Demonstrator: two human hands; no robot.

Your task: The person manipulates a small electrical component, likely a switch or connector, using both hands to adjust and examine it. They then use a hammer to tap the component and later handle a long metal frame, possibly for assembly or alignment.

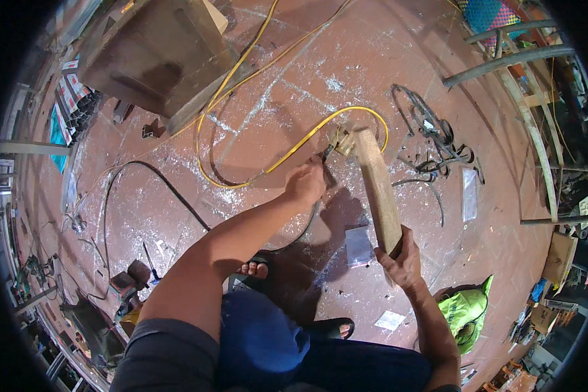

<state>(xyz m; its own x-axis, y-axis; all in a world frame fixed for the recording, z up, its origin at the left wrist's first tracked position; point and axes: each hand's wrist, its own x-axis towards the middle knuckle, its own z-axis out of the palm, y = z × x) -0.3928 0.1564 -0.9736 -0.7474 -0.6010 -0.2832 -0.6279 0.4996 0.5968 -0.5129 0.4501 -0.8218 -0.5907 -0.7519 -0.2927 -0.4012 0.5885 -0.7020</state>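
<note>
My right hand [400,261] grips the near end of a long wooden block [377,189] that points away from me over the red floor [385,59]. My left hand [306,181] is closed around a black cable [157,179] close to a plug and socket [338,138] at the block's far end. A yellow cable [294,147] loops out from that socket. My foot in a black sandal [255,268] rests on the floor below my left arm.
A wooden box [160,55] stands at the upper left. Curled metal scraps [438,140] lie at the right, bent pipes [509,59] at the upper right. A bright green cloth [467,310] sits near my right arm. A power tool [127,287] lies at the lower left.
</note>
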